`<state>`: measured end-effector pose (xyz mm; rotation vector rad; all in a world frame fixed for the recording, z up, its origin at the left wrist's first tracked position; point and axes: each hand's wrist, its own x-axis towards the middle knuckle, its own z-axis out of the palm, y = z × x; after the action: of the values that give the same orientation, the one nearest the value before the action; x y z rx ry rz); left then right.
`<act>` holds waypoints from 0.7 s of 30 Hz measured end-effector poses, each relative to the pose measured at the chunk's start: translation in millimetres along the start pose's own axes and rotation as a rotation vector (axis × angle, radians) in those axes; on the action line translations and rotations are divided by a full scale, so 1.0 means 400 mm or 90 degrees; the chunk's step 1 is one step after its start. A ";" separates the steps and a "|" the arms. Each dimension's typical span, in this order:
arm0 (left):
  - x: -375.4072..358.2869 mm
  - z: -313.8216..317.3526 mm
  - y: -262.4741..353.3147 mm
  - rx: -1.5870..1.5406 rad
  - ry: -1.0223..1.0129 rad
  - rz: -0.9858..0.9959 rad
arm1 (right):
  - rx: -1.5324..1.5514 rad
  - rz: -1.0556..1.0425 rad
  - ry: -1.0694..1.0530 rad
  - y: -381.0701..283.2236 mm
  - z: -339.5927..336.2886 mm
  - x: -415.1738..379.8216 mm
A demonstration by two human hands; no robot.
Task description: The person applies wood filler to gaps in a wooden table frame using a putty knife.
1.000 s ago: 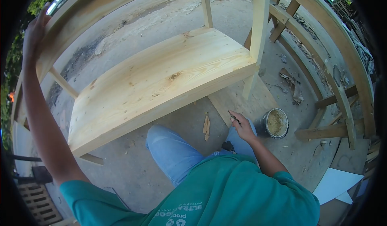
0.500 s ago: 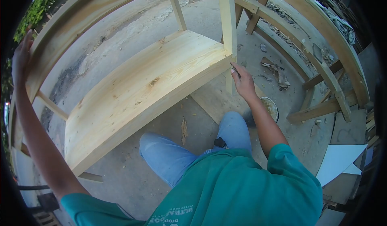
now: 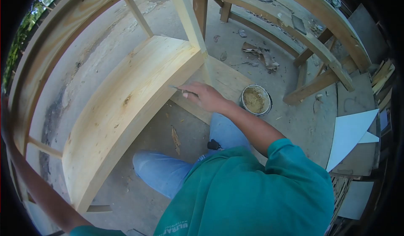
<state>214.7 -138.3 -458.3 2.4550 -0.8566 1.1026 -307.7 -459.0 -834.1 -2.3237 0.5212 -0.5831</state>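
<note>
My right hand [image 3: 205, 96] is closed around a small thin tool that looks like a putty knife [image 3: 178, 88]. Its tip is at the front edge of the lower shelf of a pale wooden frame [image 3: 139, 93], which has a curved top rail and upright posts. Along the far left edge of the view, my left arm [image 3: 35, 189] reaches up beside the curved rail [image 3: 50, 38]. The left hand itself is dark and cut off there, so its fingers cannot be made out.
A round tub of tan paste [image 3: 256, 100] stands right of my knee, beside a plywood board [image 3: 229, 78] on the floor. Another curved wooden frame [image 3: 290, 25] fills the upper right. Torn paper scraps [image 3: 261, 57] and a white triangular sheet [image 3: 351, 137] lie about.
My view has shifted, and the frame appears further left. My right hand has moved from the shelf's right corner leftward along its front edge. The left hand has slipped to the view's edge.
</note>
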 end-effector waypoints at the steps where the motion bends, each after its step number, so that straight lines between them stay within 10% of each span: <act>1: -0.013 -0.021 0.059 -0.005 -0.007 -0.023 | 0.043 -0.008 -0.032 -0.018 0.007 -0.042; 6: -0.010 -0.017 0.042 -0.037 0.015 -0.070 | 0.091 0.252 0.044 0.152 -0.042 -0.271; 8: 0.090 0.052 -0.180 0.382 0.021 0.215 | 0.038 0.429 0.142 0.316 -0.094 -0.403; 11: 0.086 0.009 -0.155 0.140 -0.052 0.082 | 0.133 0.718 0.245 0.442 -0.184 -0.542; 21: 0.097 -0.006 -0.131 0.146 -0.037 0.022 | 0.536 0.790 0.382 0.699 -0.100 -0.575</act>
<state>266.9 -111.8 -429.7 2.6801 -0.8326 1.2074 -575.2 -555.8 -1061.5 -0.7243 1.4598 -0.6429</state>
